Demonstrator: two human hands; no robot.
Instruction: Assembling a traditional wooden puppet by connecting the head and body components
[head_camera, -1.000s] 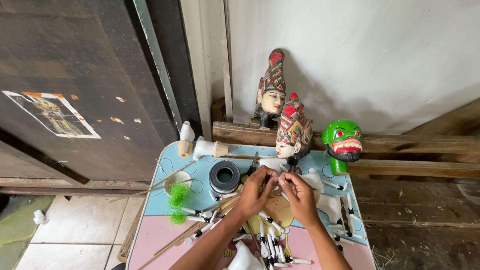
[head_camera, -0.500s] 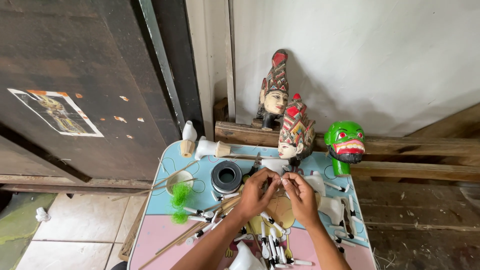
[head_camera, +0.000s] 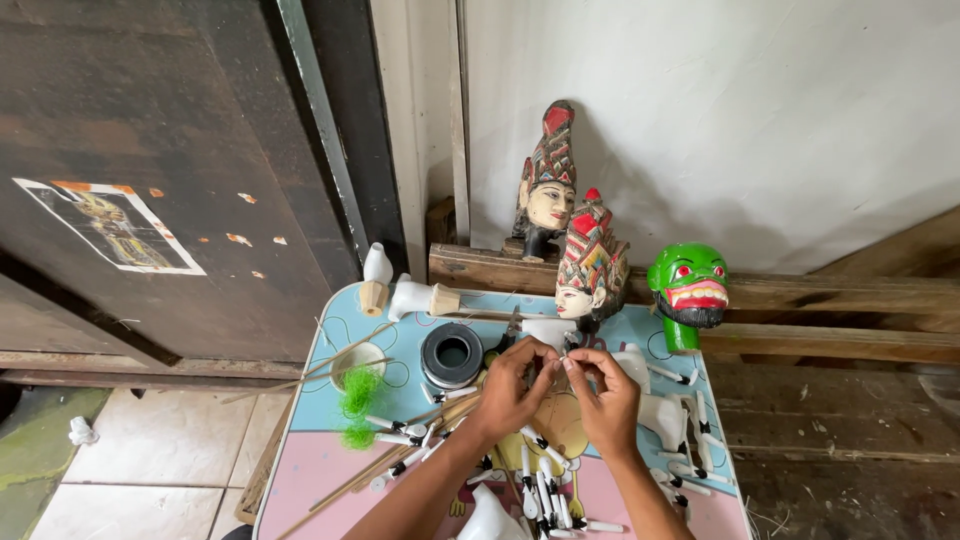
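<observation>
Two hands, left hand (head_camera: 512, 385), right hand (head_camera: 604, 396), pinched item too small.

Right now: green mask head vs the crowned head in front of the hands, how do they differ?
The green head has a glossy green face, red eyes and bared teeth; the crowned head has a pale, calm face. The green head is bare on top; the crowned head wears a tall red patterned headdress. The green head stands at the table's right rear corner, the crowned head nearer the middle. Both are upright carved puppet heads.
</observation>
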